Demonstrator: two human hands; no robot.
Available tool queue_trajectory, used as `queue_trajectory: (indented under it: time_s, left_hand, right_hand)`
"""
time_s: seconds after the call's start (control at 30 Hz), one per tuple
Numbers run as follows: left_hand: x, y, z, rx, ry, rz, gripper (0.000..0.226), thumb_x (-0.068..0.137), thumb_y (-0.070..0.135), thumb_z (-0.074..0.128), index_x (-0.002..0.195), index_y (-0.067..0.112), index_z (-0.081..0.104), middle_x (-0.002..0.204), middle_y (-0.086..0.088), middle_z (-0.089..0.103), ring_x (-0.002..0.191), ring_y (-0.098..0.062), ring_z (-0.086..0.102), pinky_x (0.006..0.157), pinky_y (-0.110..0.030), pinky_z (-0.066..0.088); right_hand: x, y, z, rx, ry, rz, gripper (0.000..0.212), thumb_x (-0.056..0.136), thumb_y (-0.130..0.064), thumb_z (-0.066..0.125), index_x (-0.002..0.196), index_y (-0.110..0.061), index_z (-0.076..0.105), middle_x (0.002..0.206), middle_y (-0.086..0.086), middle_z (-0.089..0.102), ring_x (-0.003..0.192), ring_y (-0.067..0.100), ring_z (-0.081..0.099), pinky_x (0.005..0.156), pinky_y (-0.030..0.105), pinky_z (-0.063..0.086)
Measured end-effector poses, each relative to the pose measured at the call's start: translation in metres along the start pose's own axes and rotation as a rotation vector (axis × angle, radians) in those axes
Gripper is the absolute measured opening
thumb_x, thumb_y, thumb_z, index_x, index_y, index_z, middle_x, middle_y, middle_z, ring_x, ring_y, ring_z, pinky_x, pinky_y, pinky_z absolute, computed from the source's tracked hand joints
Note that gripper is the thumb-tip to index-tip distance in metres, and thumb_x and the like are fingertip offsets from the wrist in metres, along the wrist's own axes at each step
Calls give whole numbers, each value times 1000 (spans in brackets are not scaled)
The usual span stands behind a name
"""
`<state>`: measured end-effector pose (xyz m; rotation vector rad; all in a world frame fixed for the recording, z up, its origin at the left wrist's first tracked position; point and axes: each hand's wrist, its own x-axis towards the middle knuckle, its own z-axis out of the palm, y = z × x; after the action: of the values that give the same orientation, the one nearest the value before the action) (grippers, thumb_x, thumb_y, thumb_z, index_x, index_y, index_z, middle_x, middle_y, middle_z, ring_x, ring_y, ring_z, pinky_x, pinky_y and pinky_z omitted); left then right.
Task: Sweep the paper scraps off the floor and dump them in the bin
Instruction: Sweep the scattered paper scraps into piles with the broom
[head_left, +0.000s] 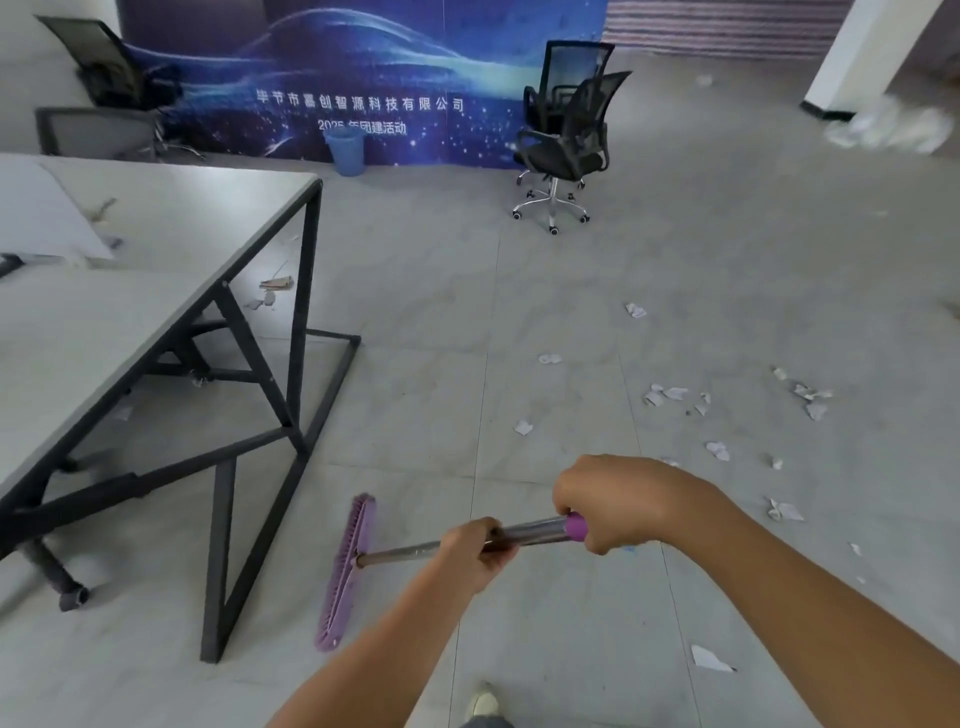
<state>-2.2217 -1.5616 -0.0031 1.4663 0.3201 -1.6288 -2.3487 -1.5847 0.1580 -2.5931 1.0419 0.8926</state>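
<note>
I hold a broom with a purple brush head (347, 571) and a metal handle (410, 552). My left hand (475, 553) grips the middle of the handle. My right hand (613, 499) grips the purple top end. The brush head stands on the grey floor beside the table leg, left of me. Several white paper scraps (670, 396) lie scattered on the floor to the right, with more scraps (808, 397) farther right and one scrap (709, 660) near my right arm. A blue bin (345, 150) stands far ahead against the blue banner.
A grey table with a black metal frame (306, 291) fills the left side, with litter under it. Two black office chairs (566, 140) stand ahead near the banner. A white pillar (852, 57) rises at the far right. My shoe (483, 701) shows at the bottom.
</note>
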Motion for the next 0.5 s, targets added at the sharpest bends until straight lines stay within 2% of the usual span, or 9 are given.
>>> queue_trajectory:
  time_s: [0.1, 0.3, 0.4, 0.47, 0.5]
  left_hand:
    - [28, 44, 45, -15, -12, -14, 21, 91, -6, 51, 72, -1, 41, 68, -15, 46, 57, -23, 46, 22, -26, 41]
    - [86, 126, 131, -41, -77, -21, 23, 93, -7, 46, 71, -1, 42, 67, -15, 45, 58, -22, 45, 24, -29, 44]
    - [125, 170, 185, -48, -102, -4, 22, 93, -7, 44, 72, -2, 41, 68, -16, 45, 59, -23, 46, 24, -28, 44]
    - [155, 203, 225, -38, -83, 19, 22, 93, -7, 43, 72, -3, 40, 70, -17, 45, 59, -24, 45, 23, -27, 42]
    - [168, 219, 246, -36, -63, 26, 22, 93, -7, 43, 72, -3, 39, 71, -16, 44, 59, -24, 45, 22, -26, 41]
  right_hand:
    - [37, 42, -26, 6, 39, 10, 32, 79, -1, 53, 59, -13, 31, 62, 3, 33, 49, 15, 29, 45, 25, 21]
    - [117, 134, -76, 27, 42, 33, 27, 80, -2, 52, 61, -11, 34, 63, 4, 32, 50, 17, 31, 45, 25, 21]
    - [167, 193, -105, 79, 29, 42, 6, 79, -5, 53, 83, 0, 55, 70, 10, 48, 51, 22, 46, 44, 24, 30]
    - [200, 236, -130, 167, 23, 54, 29, 80, -8, 54, 107, 2, 58, 77, 12, 54, 54, 24, 54, 42, 22, 36]
    - [217, 258, -147, 198, 17, 36, 33, 79, -11, 56, 111, -2, 58, 78, 10, 56, 57, 23, 54, 45, 23, 39]
